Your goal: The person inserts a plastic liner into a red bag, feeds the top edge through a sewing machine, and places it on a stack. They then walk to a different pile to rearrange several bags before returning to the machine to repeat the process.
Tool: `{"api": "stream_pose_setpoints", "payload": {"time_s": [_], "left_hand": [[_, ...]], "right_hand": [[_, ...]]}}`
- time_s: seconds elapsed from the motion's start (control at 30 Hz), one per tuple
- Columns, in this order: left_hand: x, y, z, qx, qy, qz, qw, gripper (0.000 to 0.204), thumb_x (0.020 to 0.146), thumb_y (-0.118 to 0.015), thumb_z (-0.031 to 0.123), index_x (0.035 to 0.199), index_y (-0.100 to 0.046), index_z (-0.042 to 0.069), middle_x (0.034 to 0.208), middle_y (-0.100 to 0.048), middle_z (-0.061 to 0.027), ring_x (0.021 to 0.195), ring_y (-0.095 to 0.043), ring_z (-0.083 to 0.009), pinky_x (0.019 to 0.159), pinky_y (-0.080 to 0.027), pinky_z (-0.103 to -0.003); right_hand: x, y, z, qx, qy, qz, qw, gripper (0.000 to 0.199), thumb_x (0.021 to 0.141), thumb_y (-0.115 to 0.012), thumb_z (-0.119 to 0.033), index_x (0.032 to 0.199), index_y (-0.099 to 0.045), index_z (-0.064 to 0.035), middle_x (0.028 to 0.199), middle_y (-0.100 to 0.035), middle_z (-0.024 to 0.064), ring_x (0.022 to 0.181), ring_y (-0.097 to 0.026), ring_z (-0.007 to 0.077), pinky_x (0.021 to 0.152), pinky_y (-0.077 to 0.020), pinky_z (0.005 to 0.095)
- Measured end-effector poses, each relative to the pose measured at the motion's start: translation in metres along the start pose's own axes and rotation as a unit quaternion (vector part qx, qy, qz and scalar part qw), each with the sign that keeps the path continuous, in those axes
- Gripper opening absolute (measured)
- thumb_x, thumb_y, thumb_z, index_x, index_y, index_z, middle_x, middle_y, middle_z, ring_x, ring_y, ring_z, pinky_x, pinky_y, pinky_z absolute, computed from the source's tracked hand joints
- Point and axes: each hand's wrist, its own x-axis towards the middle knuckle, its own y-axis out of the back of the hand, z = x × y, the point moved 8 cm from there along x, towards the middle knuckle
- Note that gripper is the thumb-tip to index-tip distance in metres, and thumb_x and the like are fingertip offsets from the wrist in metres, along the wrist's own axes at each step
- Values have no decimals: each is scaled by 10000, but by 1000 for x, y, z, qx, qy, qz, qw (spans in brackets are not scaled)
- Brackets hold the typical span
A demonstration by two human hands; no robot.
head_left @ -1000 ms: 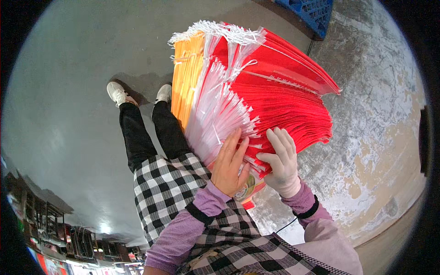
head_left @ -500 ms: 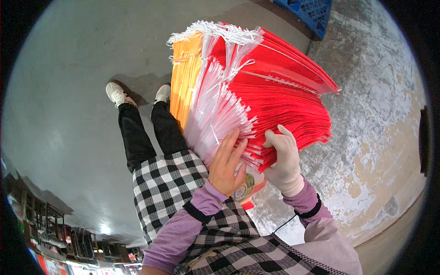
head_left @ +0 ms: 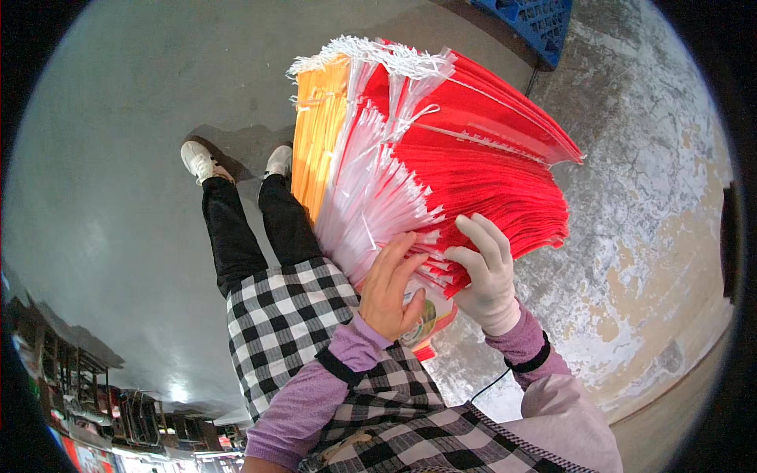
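Note:
A thick stack of red mesh bags [head_left: 489, 185], with whitish plastic edges [head_left: 371, 189] fanned toward my body, stands before me. My left hand [head_left: 388, 288] is bare; its fingers lie stretched along the nearest plastic edges. A pale glove covers my right hand [head_left: 485, 272]. Its fingers are apart and rest at the near end of the red layers, a short gap from the left hand's fingertips. Orange-yellow mesh [head_left: 319, 130] forms the stack's left side, and white drawstring ends [head_left: 367, 51] bunch along its far edge. Below my hands, part of a printed label [head_left: 430, 315] shows.
A blue plastic pallet [head_left: 532, 27] lies at the far right. My legs and white shoes [head_left: 201, 162] are left of the stack, on a smooth grey floor [head_left: 118, 197]. On the right the floor [head_left: 639, 229] is stained and patchy. Dark racks [head_left: 95, 394] stand at lower left.
My right hand's fingers have straightened and spread over the red layers, and its thumb side has shifted slightly left. My left fingers have slid slightly right along the plastic edges.

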Motion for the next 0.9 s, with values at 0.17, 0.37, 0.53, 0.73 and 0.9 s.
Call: {"api": "stream_pose_setpoints", "payload": {"time_s": [0.17, 0.37, 0.53, 0.73, 0.9], "left_hand": [[0, 0, 0, -22, -12, 2, 1000, 542, 707, -632, 50, 1229, -499, -10, 1182, -517, -213, 1085, -506, -401, 970, -397, -453], [12, 4, -10, -43, 80, 19, 996, 563, 775, -603, 83, 1309, -455, -17, 1178, -476, -223, 1092, -488, -374, 971, -387, -418], [15, 4, -13, -64, 99, 38, 992, 527, 820, -536, 150, 1318, -462, -7, 1199, -454, -224, 1107, -489, -364, 986, -387, -406], [12, 5, -19, -74, 90, 35, 993, 471, 801, -550, 116, 1259, -520, 11, 1214, -445, -221, 1116, -489, -362, 992, -391, -400], [7, 2, -20, -68, 86, 33, 993, 446, 788, -546, 118, 1224, -550, 27, 1268, -444, -222, 1148, -477, -360, 1009, -375, -418]], "right_hand": [[-5, -1, 2, 24, 36, -2, 999, 620, 479, -662, 2, 1088, -567, -66, 1110, -581, 92, 1115, -531, 312, 992, -425, 411], [9, -12, 10, 62, -80, -120, 988, 923, 511, -683, 48, 1389, -401, -3, 986, -540, 128, 887, -536, 321, 770, -445, 411], [1, -10, 8, 59, -83, -82, 991, 890, 525, -737, 9, 1367, -453, -43, 1018, -534, 138, 919, -541, 327, 812, -454, 407], [11, 3, 9, 24, -77, -26, 996, 754, 514, -794, -69, 1225, -546, -103, 1151, -524, 141, 1010, -539, 343, 904, -442, 436], [24, 2, 11, 56, 9, -43, 997, 601, 541, -817, -111, 1063, -519, -88, 1356, -482, 174, 1252, -463, 378, 1041, -383, 468]]}}
